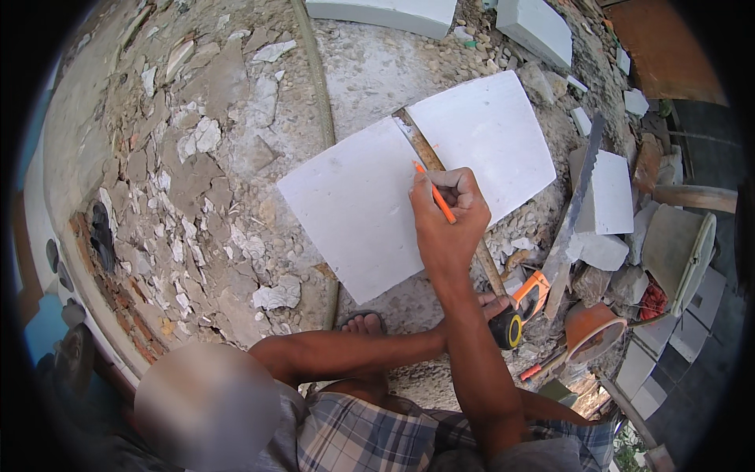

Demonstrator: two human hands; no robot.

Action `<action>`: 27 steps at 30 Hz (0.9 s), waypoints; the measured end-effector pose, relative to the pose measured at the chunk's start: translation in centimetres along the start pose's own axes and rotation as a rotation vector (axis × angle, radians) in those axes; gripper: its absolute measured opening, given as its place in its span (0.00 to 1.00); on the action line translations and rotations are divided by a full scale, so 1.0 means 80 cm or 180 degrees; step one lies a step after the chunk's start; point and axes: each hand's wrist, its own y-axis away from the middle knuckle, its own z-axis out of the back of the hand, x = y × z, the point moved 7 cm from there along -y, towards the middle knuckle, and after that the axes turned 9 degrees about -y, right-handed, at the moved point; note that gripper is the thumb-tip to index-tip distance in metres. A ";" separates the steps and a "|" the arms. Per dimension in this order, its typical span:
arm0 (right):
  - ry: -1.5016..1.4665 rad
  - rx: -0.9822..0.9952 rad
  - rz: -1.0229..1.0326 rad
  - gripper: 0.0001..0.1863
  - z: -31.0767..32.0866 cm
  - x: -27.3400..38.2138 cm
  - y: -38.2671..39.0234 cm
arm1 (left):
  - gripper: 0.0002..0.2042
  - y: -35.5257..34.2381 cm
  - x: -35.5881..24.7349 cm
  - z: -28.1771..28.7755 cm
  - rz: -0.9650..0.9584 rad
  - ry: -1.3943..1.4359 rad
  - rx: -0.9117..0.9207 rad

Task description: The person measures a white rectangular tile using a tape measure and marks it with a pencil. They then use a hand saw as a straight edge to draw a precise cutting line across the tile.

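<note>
A white rectangular block (346,212) lies on the rubble-strewn ground in front of me. Across its top runs the worn blade of a tape measure (507,329), whose black and yellow case sits just off the block's near right edge. My left arm passes beneath my right one, and my left hand (494,304) is closed at the case; most of its fingers are hidden. My right hand (452,208) pinches an orange pencil (442,203), its tip by the blade's left edge on the block. Just right of the case is the orange and black handle of a handsaw (580,185).
More white blocks (535,31) lie at the far side and a smaller one (609,193) at the right. A hose (318,86) runs under the block. Buckets (676,252), an orange container (591,330) and rubble crowd the right. My sandalled foot (364,322) is near the block.
</note>
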 end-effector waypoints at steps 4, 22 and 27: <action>-0.0045 -0.0059 0.0020 0.06 0.002 -0.004 -0.001 | 0.21 0.014 -0.022 0.003 0.0024 0.0033 0.0329; -0.0018 0.0087 -0.0164 0.05 0.001 -0.003 -0.002 | 0.18 -0.005 0.001 0.006 0.0065 -0.0044 0.0033; -0.0244 0.0132 -0.0192 0.05 -0.001 -0.005 -0.003 | 0.19 -0.006 0.001 0.007 0.0092 -0.0211 0.0070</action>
